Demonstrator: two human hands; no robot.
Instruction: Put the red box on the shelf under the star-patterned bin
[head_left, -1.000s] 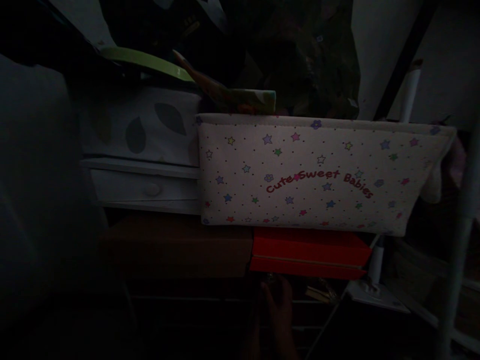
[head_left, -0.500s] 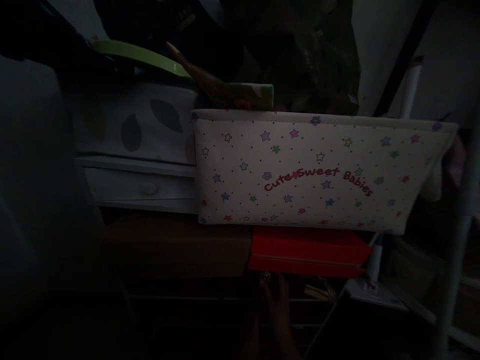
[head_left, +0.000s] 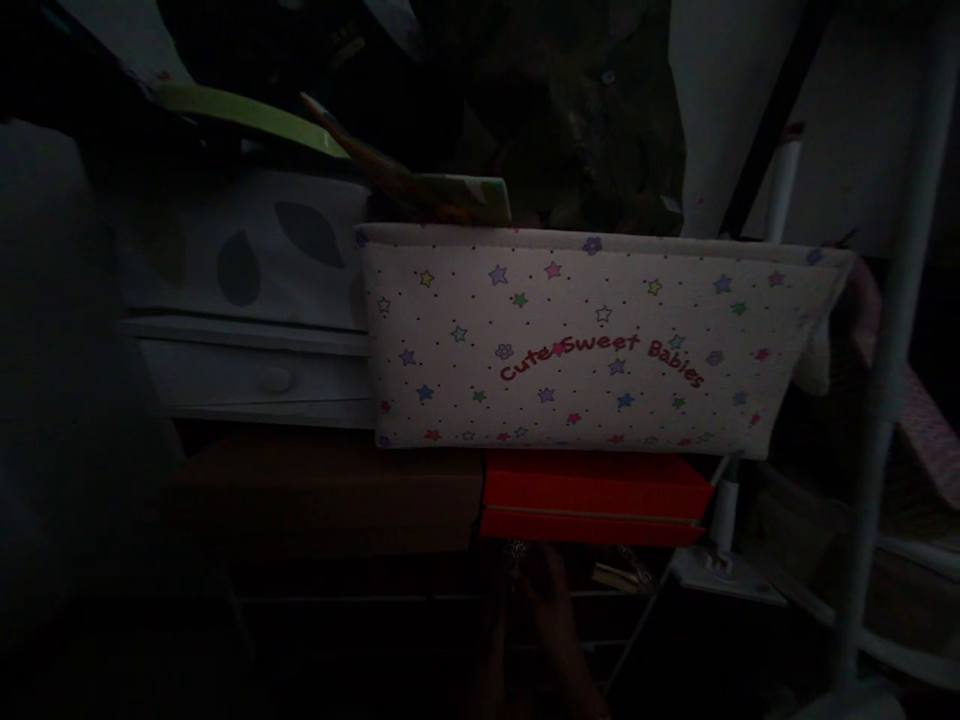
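One hand (head_left: 544,615) reached up in the dark beneath the red box (head_left: 595,497) — which hand it was, and whether its fingers gripped anything, could not be told. Something small and glinting (head_left: 516,551) sat at its fingertips. Above the red box stood a star-printed fabric bin (head_left: 592,345); up and left of the hand lay a brown box (head_left: 330,495) — a white drawer unit (head_left: 259,370) above that

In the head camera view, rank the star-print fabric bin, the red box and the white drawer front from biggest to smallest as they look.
1. star-print fabric bin, clearly largest.
2. red box.
3. white drawer front, close to the red box in size; the dim light makes that order unsure.
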